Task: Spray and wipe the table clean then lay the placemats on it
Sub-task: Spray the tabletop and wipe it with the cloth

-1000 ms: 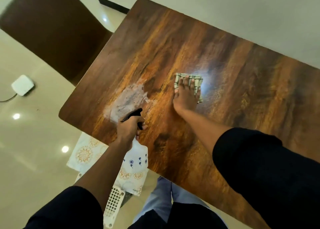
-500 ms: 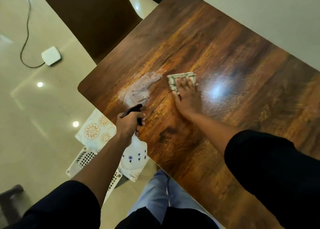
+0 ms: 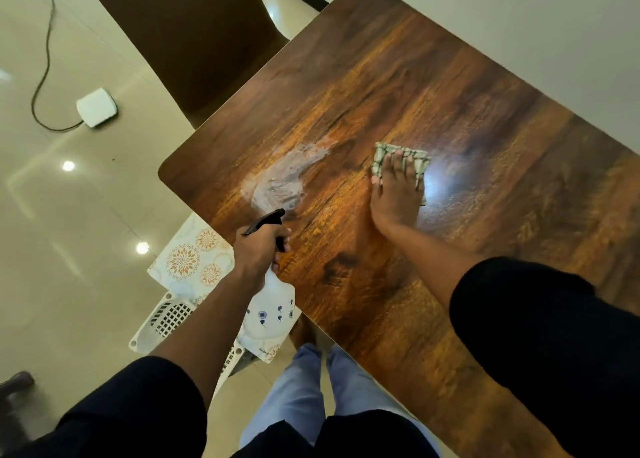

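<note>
Head view: nearest, left hand point(image 3: 258, 249) grips the spray bottle point(image 3: 272, 305) over the bench point(image 3: 450, 94) edge; placemats point(image 3: 194, 260) lie below that edge; farther, right hand point(image 3: 396, 194) presses flat, fingers straight, on the cloth point(image 3: 382, 152) atop the bench.

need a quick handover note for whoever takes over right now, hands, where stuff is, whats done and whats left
Left hand grips the spray bottle at the table's near edge.
Right hand presses flat on the cloth mid-table.
Foamy spray patch sits unwiped on the table, to the left of the cloth.
Placemats lie on a white basket on the floor.
Done: sprayed.
Left: wipe the patch and the rest, then lay the placemats.
</note>
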`<move>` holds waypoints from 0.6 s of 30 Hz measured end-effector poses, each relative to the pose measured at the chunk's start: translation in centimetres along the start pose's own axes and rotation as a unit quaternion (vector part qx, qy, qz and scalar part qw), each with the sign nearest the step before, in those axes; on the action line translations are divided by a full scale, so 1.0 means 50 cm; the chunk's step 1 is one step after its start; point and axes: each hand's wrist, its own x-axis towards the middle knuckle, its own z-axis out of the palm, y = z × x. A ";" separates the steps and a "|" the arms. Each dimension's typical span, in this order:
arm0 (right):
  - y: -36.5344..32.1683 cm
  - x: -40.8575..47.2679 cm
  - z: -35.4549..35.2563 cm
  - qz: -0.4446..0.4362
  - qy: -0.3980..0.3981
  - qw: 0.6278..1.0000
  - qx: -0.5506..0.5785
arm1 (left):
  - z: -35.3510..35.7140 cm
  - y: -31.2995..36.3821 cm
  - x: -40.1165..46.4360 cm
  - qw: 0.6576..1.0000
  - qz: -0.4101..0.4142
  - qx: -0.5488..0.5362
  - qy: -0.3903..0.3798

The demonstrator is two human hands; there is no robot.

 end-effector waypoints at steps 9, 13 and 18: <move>-0.220 -0.293 0.153 -0.253 -0.038 0.967 0.013 | -0.063 -0.002 -0.002 1.000 -0.006 0.001 0.006; -0.193 -0.270 0.143 -0.327 -0.072 0.942 0.011 | -0.098 -0.002 0.007 1.000 -0.007 0.008 0.002; -0.147 -0.195 0.097 -0.278 -0.062 0.958 -0.027 | -0.127 -0.012 0.021 0.999 -0.032 0.007 -0.015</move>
